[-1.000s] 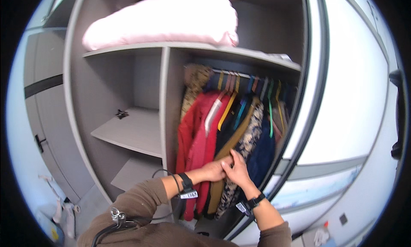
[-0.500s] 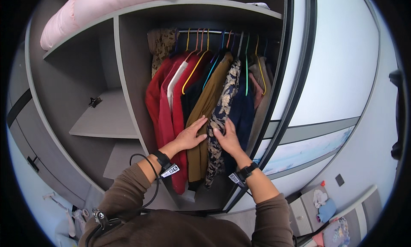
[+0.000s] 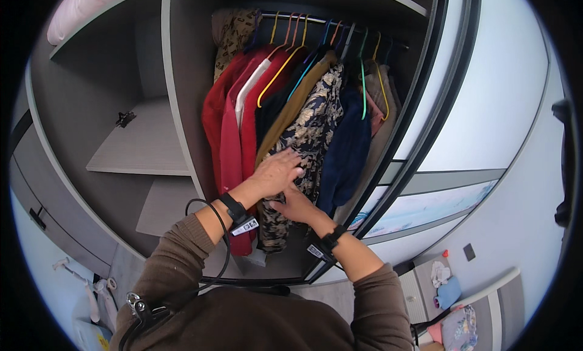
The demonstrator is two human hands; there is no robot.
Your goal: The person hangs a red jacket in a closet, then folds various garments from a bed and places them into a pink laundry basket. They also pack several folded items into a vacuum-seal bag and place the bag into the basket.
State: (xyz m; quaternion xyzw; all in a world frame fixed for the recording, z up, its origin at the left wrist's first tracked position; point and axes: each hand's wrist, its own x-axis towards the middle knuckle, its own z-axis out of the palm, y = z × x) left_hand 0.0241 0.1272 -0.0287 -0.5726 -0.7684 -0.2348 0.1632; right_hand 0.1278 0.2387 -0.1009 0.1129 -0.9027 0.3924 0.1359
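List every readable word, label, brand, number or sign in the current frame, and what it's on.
Readable text: none.
White tag on the left wrist strap: dark printed marks, too small to read.
Pale tag on the right wrist strap: dark printed marks, too small to read.
Patterned garment under the hands: leafy pattern, no lettering visible.

Brown sleeves (image 3: 167,263) stop short of black wristbands (image 3: 234,209) bearing white tags (image 3: 245,226).
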